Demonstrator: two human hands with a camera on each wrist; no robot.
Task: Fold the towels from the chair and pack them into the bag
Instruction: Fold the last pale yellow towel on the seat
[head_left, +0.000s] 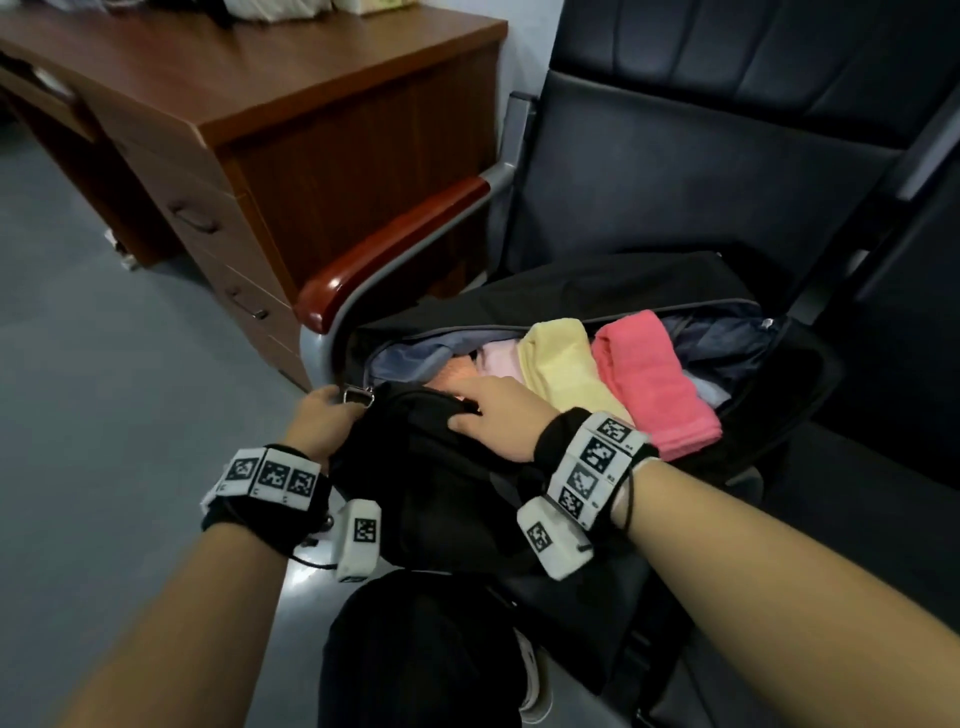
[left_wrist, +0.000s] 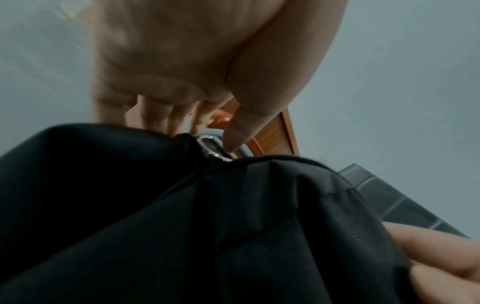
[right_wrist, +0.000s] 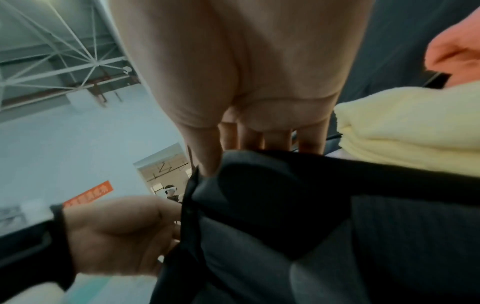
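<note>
Both hands grip the near edge of the black bag at lower centre: left hand grasping its end beside a metal ring, right hand clutching the rim. Inside, at centre right, lie a yellow towel and a pink towel, on the dark chair.
</note>
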